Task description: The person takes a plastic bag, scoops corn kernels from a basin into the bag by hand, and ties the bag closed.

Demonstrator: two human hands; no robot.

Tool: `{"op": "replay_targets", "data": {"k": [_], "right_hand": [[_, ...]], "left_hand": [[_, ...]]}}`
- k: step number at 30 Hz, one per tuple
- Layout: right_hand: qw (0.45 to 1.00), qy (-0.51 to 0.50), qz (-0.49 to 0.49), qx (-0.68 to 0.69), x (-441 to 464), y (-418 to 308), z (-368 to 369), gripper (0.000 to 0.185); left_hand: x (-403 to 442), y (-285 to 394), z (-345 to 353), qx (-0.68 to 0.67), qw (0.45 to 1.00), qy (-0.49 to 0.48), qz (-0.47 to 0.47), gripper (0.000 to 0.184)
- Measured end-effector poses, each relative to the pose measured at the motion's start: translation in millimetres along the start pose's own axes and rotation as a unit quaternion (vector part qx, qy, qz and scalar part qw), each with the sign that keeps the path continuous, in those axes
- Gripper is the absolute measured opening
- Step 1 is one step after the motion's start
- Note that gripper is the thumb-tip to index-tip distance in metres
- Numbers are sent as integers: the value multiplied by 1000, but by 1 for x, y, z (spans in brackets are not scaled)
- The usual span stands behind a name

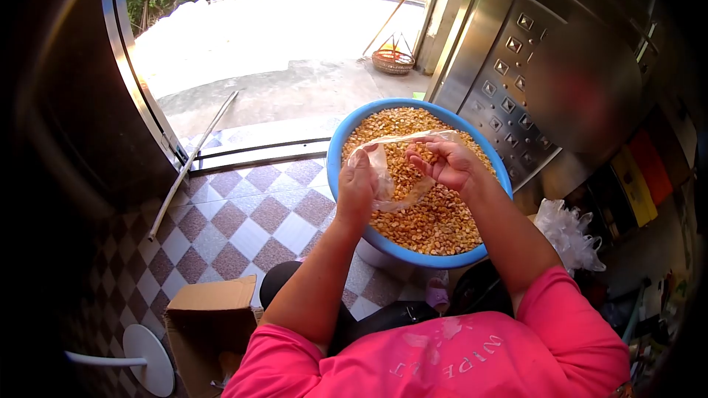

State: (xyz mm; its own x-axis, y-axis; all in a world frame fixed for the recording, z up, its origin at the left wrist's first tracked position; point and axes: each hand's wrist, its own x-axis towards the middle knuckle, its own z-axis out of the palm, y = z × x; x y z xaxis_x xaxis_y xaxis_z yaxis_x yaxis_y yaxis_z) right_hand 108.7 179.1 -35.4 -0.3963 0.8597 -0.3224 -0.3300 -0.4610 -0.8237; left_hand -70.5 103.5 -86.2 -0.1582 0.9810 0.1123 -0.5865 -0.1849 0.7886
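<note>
A wide blue basin full of yellow-orange dried corn kernels stands in front of me. Over the corn, a thin clear plastic bag is spread with its mouth wide, and kernels show through it. My left hand grips the bag's left edge between thumb and fingers. On the opposite side, my right hand has its fingers curled at the bag's rim, pinching the film. Whether any corn is inside the bag, I cannot tell.
An open cardboard box sits at lower left, near a white round base. A pole leans across the doorway sill. White plastic bags are bundled right of the basin. Outside stands a wicker basket; a metal door is at right.
</note>
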Motion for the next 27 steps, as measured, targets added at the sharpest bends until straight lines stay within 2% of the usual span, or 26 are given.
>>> {"op": "replay_targets", "data": {"k": [2, 4, 7, 11, 14, 19, 22, 23, 24, 26, 27], "right_hand": [[997, 58, -47, 11, 1, -4, 7, 29], [998, 57, -41, 2, 7, -8, 1, 30], [992, 62, -77, -77, 4, -12, 2, 30], [979, 61, -107, -161, 0, -11, -2, 30], [961, 61, -122, -240, -8, -4, -6, 30], [911, 29, -219, -348, -44, 1, -6, 18], [898, 72, -153, -406, -72, 1, -14, 13], [875, 64, -144, -457, -79, 2, -19, 13], [876, 66, -141, -457, -86, 5, -24, 13], [831, 35, -108, -545, -99, 13, -32, 16], [765, 9, -131, -631, -99, 19, -50, 28]], "left_hand": [[1, 0, 0, 10, 1000, 1, 0, 36], [1, 0, 2, 19, 1000, 0, -1, 37], [-1, 1, 4, -7, 1000, 7, 4, 37], [-1, 2, 3, 22, 1000, 2, 2, 37], [0, 1, 2, 20, 1000, 4, 6, 37], [-2, 2, 2, 12, 1000, 2, -9, 35], [0, 1, 1, 22, 1000, 2, -3, 35], [0, 1, 1, 19, 1000, 3, -1, 35], [0, 0, 1, 17, 1000, 4, 1, 35], [0, -1, 1, 23, 1000, 5, 2, 35], [0, 0, 2, 17, 1000, 6, -1, 35]]}}
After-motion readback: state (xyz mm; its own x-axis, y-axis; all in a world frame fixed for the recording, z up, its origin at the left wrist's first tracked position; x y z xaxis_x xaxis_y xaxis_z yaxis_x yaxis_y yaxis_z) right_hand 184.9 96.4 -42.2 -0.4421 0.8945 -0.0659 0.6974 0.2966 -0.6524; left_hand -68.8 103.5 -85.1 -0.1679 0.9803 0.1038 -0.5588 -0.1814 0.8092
